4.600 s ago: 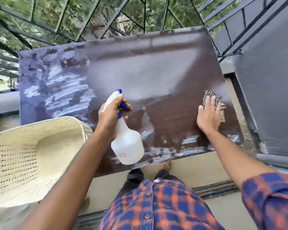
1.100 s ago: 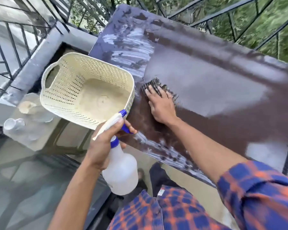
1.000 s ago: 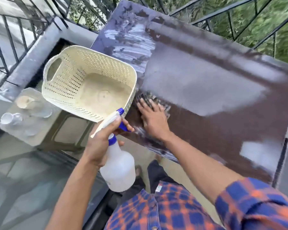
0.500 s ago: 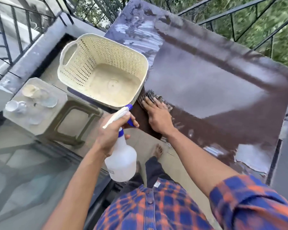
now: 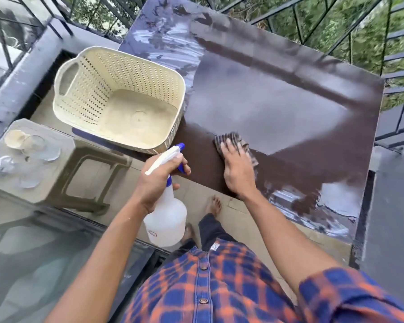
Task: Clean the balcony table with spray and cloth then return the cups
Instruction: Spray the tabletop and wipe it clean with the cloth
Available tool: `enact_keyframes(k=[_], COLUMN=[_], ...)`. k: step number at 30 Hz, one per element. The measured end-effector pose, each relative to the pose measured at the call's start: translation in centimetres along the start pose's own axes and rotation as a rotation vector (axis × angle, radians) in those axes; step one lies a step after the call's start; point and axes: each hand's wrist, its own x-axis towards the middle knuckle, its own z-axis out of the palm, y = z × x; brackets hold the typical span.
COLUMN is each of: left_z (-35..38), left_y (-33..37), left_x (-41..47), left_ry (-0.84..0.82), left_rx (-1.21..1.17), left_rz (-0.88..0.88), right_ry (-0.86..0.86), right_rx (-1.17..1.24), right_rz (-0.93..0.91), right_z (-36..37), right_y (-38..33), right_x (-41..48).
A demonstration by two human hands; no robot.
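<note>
**Friend:** What are your hands doing?

**Me:** My right hand (image 5: 238, 169) lies flat on the cloth (image 5: 229, 138), fingers straight, pressing it onto the table (image 5: 278, 101) near the front edge, centre of the frame. My left hand (image 5: 159, 183) is wrapped round the neck of the bottle (image 5: 166, 222), with a finger at the blue trigger.

**Friend:** How do you wipe it well?

**Me:** I'd say keep the palm over the whole cloth and press evenly. Run long overlapping passes, and carry them off the edge so the wet doesn't pool. White streaks (image 5: 287, 201) show at the lower right, and more at the upper left behind the basket (image 5: 89, 89). Those patches look to me like the work left. The basket sits on the table's left end, so I'd think it needs shifting to reach under it.

**Friend:** Which way are things pointing?

**Me:** The bottle's long axis runs up and down the frame, base toward the bottom. Its nozzle aims to the upper right, at the table beside the basket. The cloth's length slants from upper left to lower right under my fingers.

**Friend:** And the cups?

**Me:** The cups (image 5: 23, 145) are off the table, on the stool (image 5: 63, 164) at the left edge.
</note>
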Motion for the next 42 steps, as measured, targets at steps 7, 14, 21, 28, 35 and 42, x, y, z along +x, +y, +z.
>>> enact_keyframes(k=[7, 14, 21, 28, 35, 42], left_z=[0.7, 1.3, 1.8, 3.7, 5.6, 8.4], left_y=[-0.4, -0.5, -1.0, -1.2, -0.8, -1.1], left_x=[0.4, 0.8, 1.0, 0.9, 0.7, 0.9], left_ry=[-0.008, -0.069, -0.055, -0.09, -0.107, -0.108], left_rx=[0.001, 0.019, 0.055, 0.079, 0.112, 0.181], left_rz=[-0.011, -0.016, 0.009, -0.027, -0.023, -0.015], right_ry=[-0.114, -0.032, -0.034, -0.002, 0.071, -0.008], right_rx=[-0.007, 0.005, 0.024, 0.068, -0.034, 0.074], right_rz=[-0.154, 0.128, 0.326, 0.461, 0.765, 0.339], right_z=[1.8, -0.5, 0.9, -0.5, -1.6, -0.1], right_y=[-4.2, 2.2, -3.2, 3.0, 4.8, 1.9], right_x=[-3.5, -9.3, -4.1, -14.0, -10.5, -11.8])
